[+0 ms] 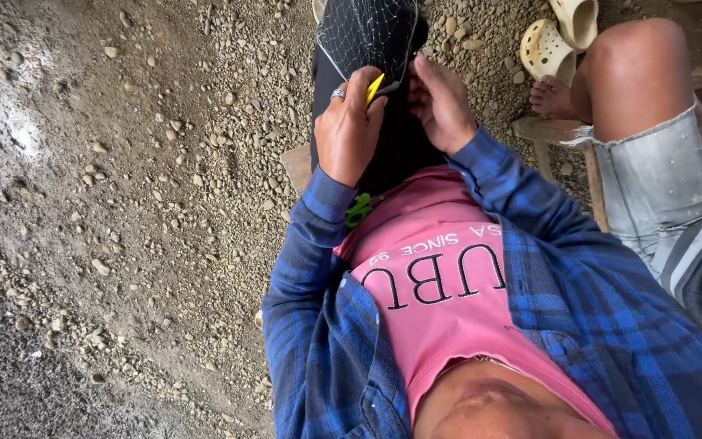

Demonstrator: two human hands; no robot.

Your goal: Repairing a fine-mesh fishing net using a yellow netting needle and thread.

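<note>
1. The left hand point(349, 128) is curled almost closed. Its fingers pinch a small yellow tool point(374, 87), and the pointed end sticks up past the fingertips.
2. A silver ring point(338, 94) sits on one finger of the left hand.
3. The right hand point(440, 104) is half closed. Its fingers bend down and touch the net, just beside the yellow tool. I cannot tell if it pinches a thread.
4. The two hands are very close, almost touching, with only a thin dark gap between them.
5. The net point(367, 32) is thin and grey with little square holes. It lies over the person's black trousers point(400, 150), on the lap, and spreads away from the hands toward the top edge of the view.
6. The person wears a blue checked shirt point(611, 325) over a pink top point(440, 301). Both sleeves reach the wrists.
7. The ground point(123, 203) is grey dirt with many small stones.
8. Another person sits close by on the right side. A bare knee point(635, 57), grey shorts point(660, 179) and a bare foot point(552, 97) show.
9. Two pale yellow sandals point(558, 36) with holes lie on the ground near that foot.
10. A bit of a wooden seat point(296, 167) peeks out under the left arm.
</note>
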